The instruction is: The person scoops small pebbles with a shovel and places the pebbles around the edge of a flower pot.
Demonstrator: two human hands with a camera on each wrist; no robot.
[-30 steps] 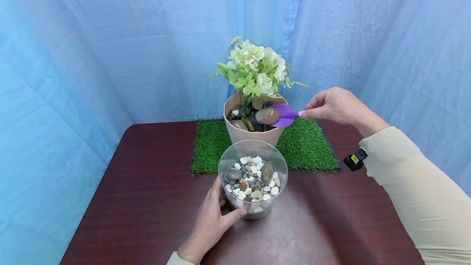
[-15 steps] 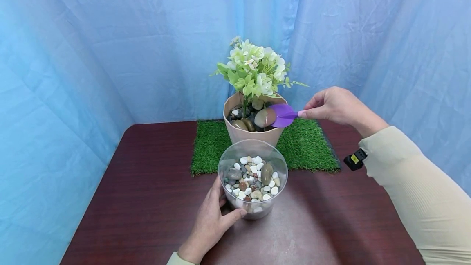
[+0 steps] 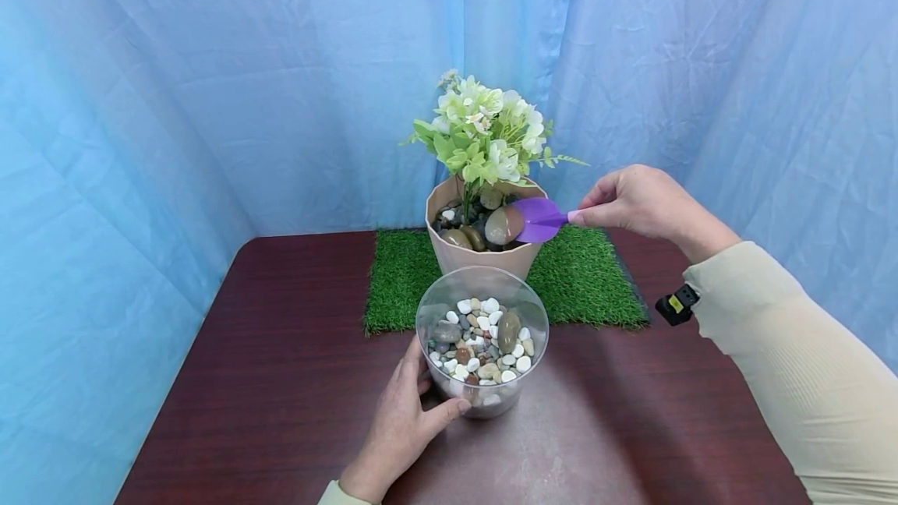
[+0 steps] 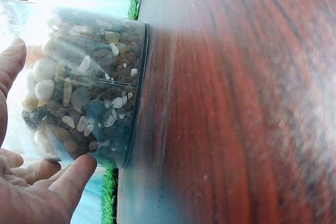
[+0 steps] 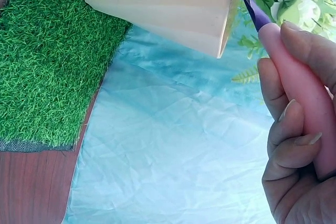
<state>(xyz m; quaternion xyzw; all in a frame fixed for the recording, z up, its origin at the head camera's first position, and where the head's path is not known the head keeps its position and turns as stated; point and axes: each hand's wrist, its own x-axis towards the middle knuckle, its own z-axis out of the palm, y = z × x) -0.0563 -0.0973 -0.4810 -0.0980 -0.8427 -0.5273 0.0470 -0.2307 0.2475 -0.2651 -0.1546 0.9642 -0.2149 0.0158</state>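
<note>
My right hand (image 3: pixel 634 205) grips the pink handle (image 5: pixel 296 80) of a small hand trowel, its purple blade (image 3: pixel 542 220) over the rim of the beige flowerpot (image 3: pixel 484 258). A large smooth stone (image 3: pixel 500 226), part grey and part reddish, lies in the pot against the blade's tip. Other stones (image 3: pixel 456 238) surround the stems of a white-flowered plant (image 3: pixel 484 127) there. Lower down, my left hand (image 3: pixel 403 419) holds a clear plastic container (image 4: pixel 79 85) from its left side, thumb at the front. White, brown and grey pebbles (image 3: pixel 484 349) fill its lower part.
The pot stands on a green artificial grass mat (image 3: pixel 589 279). Beneath lies a dark red wood-grain table (image 3: pixel 295 333). Blue curtains (image 3: pixel 316 84) hang behind and at both sides. A black wrist camera (image 3: pixel 677 305) sits on the right wrist.
The large stone has slid off the trowel blade, a little leftward and down into the pot. Both hands and the container stay in nearly the same place.
</note>
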